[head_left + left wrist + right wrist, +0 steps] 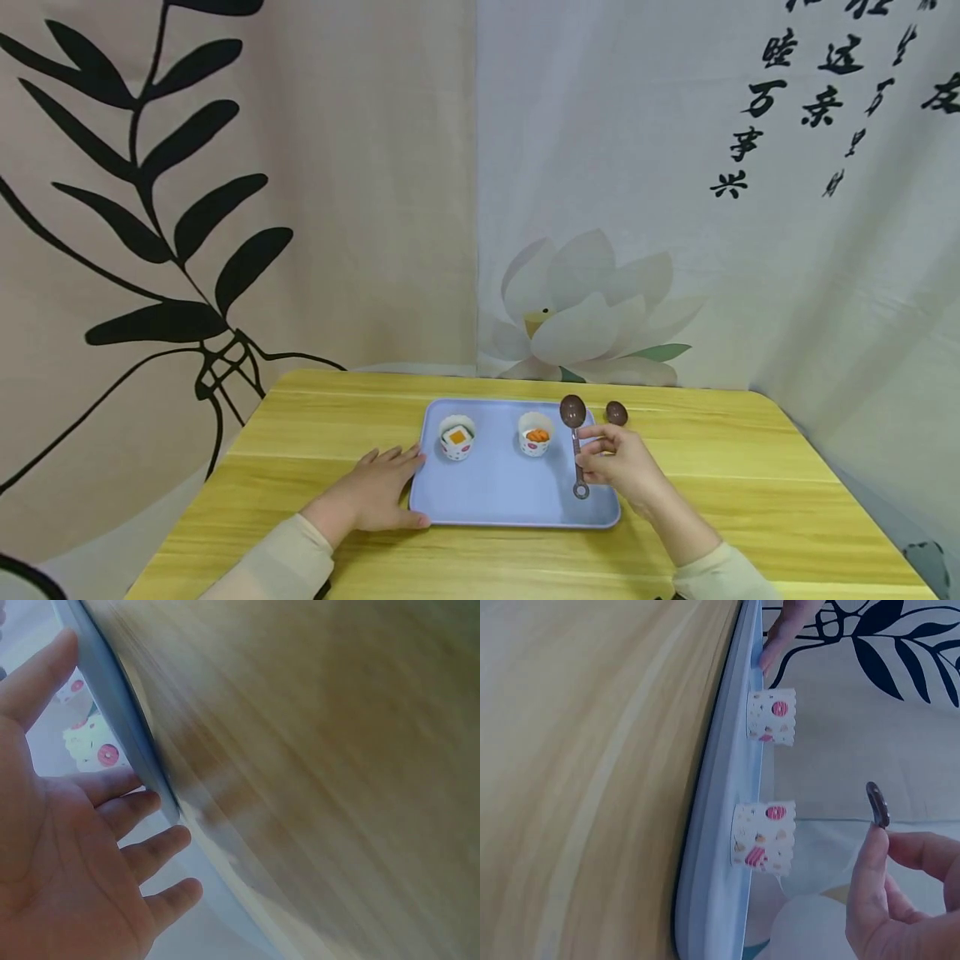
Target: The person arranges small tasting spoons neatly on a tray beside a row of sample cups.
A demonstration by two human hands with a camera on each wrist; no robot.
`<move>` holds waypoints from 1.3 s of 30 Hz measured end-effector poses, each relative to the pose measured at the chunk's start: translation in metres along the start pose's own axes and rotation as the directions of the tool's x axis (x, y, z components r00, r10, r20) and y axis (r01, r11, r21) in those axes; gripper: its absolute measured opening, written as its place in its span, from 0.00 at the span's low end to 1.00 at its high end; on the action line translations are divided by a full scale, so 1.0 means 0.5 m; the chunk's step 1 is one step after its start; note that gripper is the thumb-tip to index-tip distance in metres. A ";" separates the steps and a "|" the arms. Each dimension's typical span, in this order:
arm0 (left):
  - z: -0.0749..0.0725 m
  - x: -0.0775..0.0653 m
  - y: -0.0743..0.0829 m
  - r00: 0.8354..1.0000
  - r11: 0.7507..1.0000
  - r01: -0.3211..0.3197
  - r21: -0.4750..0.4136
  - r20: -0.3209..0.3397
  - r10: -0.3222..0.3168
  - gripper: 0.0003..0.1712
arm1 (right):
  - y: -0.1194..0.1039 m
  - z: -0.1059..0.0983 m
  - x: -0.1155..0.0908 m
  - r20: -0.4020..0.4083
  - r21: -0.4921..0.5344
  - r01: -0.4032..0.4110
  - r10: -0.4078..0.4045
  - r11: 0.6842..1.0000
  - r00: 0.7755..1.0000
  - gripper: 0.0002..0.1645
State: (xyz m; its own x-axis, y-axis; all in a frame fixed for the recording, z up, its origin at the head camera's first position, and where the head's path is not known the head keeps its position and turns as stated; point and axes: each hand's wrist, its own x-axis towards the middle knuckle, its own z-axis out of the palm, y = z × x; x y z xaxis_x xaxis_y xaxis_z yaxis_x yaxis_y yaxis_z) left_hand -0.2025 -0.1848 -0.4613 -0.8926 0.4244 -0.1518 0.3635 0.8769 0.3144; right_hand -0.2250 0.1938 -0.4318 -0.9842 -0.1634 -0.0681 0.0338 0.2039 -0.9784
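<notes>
A brown spoon [573, 413] is pinched by its handle between the thumb and fingers of my right hand [617, 463], above the right side of a pale blue tray [510, 504]. In the right wrist view the ring end of the spoon [877, 804] sticks up past the fingertips. My left hand [381, 490] touches the tray's left edge with fingers spread; the left wrist view shows its palm [71, 870] and straight fingers. On the tray stand two printed paper cups: the left cup [456, 451] holds a white and orange piece, the right cup [533, 448] orange pieces.
A second brown spoon [617, 412] lies on the wooden table [697, 467] beyond the right hand, partly hidden by it. Behind the table hangs a curtain [382, 208] with printed leaves, a flower and writing.
</notes>
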 end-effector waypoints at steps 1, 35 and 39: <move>-0.001 0.000 0.000 1.000 1.000 -0.001 -0.003 -0.002 0.001 0.60 | 0.000 0.005 0.001 0.002 0.000 0.000 0.000 1.000 1.000 0.23; 0.003 0.000 -0.001 1.000 1.000 -0.006 -0.012 0.002 0.006 0.60 | -0.002 0.144 0.043 -0.008 0.070 0.025 -0.024 0.997 1.000 0.19; -0.001 -0.003 0.002 1.000 1.000 -0.005 -0.014 -0.002 0.005 0.60 | -0.006 0.157 0.047 -0.013 0.094 0.024 -0.023 0.995 1.000 0.20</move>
State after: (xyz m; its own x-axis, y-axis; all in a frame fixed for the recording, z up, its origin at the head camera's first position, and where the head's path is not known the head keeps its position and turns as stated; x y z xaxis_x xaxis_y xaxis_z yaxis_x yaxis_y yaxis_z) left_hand -0.2009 -0.1847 -0.4603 -0.8915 0.4282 -0.1482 0.3641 0.8716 0.3282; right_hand -0.2346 0.1135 -0.4459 -0.9868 -0.1557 -0.0435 0.0267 0.1084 -0.9938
